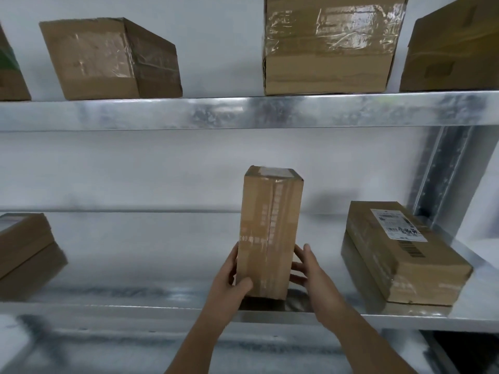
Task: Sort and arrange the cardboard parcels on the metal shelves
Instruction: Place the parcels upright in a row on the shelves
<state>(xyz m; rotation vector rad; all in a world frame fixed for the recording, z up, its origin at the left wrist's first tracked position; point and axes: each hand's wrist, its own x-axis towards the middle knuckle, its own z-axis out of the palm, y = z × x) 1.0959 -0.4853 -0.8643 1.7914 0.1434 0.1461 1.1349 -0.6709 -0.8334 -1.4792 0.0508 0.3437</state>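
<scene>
A tall, narrow brown cardboard parcel, taped along its front seam, is standing upright on the lower galvanised metal shelf, its long axis running vertically and its small top face, carrying a pale label, pointing up toward the shelf above. The left hand is gripping its lower left edge, thumb curled across the front face and fingers wrapping behind the side. The right hand is resting against the lower right side with fingers spread and nearly straight, touching the cardboard rather than curling round it.

Well to the right of the right hand, a flat brown cardboard parcel with a white printed shipping label is lying on its broad face, its long axis running front to back. Far to the left of the left hand, a low brown stacked cardboard parcel is sitting at the frame edge.

Above both hands, the upper metal shelf is carrying a tilted brown cardboard box, a large tape-wrapped cardboard box and a darker brown cardboard box. A perforated steel upright is standing at the right against a plain white wall.
</scene>
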